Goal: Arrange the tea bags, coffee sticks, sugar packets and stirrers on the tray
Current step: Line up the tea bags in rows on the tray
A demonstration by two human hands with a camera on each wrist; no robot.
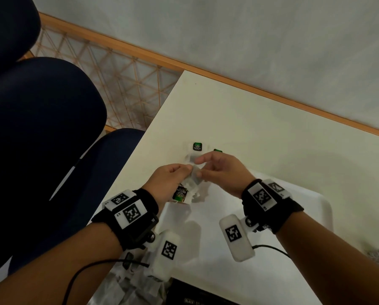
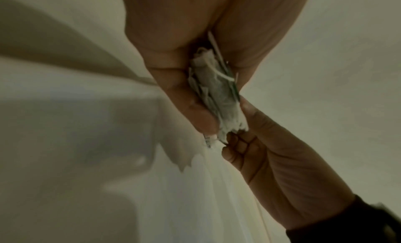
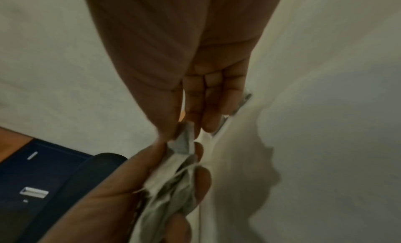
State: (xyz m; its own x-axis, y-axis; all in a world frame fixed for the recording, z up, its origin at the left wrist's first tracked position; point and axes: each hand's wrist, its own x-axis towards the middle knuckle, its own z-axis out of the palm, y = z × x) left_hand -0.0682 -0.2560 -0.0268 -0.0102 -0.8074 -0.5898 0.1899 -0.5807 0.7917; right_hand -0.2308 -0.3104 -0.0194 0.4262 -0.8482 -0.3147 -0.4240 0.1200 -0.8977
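Note:
My left hand (image 1: 173,175) grips a small stack of white tea bags (image 1: 191,183), and a green tag (image 1: 180,194) hangs below the fist. My right hand (image 1: 208,166) pinches the top tea bag of that stack (image 3: 184,142) between thumb and fingertips. The stack (image 2: 217,92) shows edge-on in the left wrist view, with strings across it. Both hands hover above the far edge of the white tray (image 1: 305,208). A tea bag with a green tag (image 1: 197,146) lies on the table just beyond, and another green tag (image 1: 217,150) peeks out behind my right hand.
The cream table (image 1: 272,133) reaches to a wall with an orange skirting strip. Dark blue chairs (image 1: 41,119) stand to the left. A dark box (image 1: 197,296) and several crumpled wrappers (image 1: 131,285) lie near the table's front edge.

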